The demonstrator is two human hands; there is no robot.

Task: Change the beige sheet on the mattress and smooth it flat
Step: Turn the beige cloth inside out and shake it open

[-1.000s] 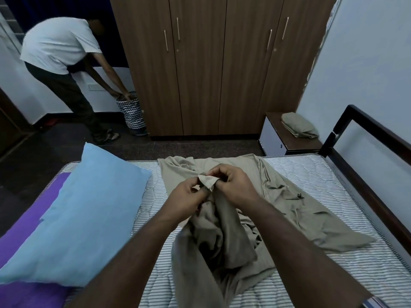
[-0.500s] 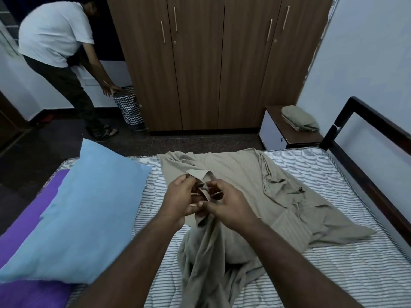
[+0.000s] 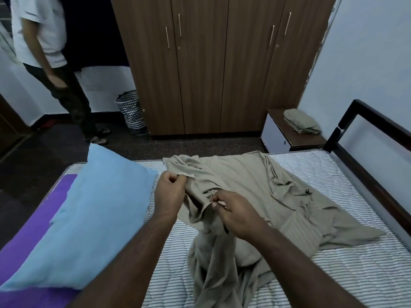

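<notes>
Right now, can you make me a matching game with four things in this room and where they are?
Things:
1. sheet
2. pillow
3. basket
4. folded cloth

Places:
A. on the floor by the wardrobe
B. on the side table
C. in both hands, crumpled on the mattress
D. on the left of the mattress

Pairs: 1-C, 2-D, 3-A, 4-B

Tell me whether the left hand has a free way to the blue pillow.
Probably yes: the pillow lies right beside the left hand with nothing between, but that hand pinches the sheet and must let go first.
</notes>
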